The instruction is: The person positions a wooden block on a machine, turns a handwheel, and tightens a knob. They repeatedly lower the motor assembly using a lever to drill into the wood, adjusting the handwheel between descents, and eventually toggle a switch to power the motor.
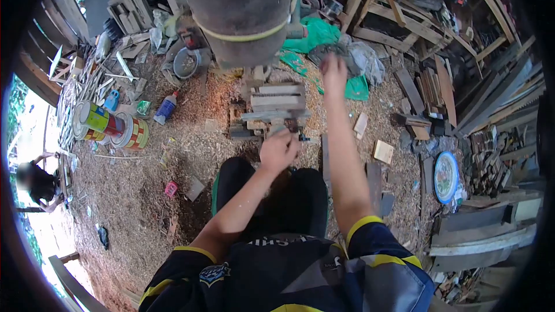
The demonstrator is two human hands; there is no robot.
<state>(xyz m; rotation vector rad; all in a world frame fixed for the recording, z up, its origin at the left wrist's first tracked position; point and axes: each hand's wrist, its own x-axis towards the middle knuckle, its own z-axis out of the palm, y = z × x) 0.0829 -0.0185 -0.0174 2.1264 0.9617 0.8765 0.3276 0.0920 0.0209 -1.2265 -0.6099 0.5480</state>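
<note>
My left hand (280, 150) is closed, fingers curled in, at the near edge of a low wooden work stand (277, 103). Whatever its fingers grip, if anything, is hidden. A bluish-grey bar (260, 115) lies across the stand just beyond that hand. Stretched out ahead and to the right, my right hand (333, 69) is blurred, and its fingers cannot be made out. It hovers over or near a dark grey cloth (332, 55) and green plastic sheeting (357, 88); contact cannot be told.
A large dark drum (243, 11) stands behind the work stand. Paint cans (134, 133), a blue bottle (166, 108) and a bucket (187, 63) are at left. Wood shavings cover the floor. Stacked boards (433, 89) and a round tray (446, 177) lie right. Another person (43, 182) is far left.
</note>
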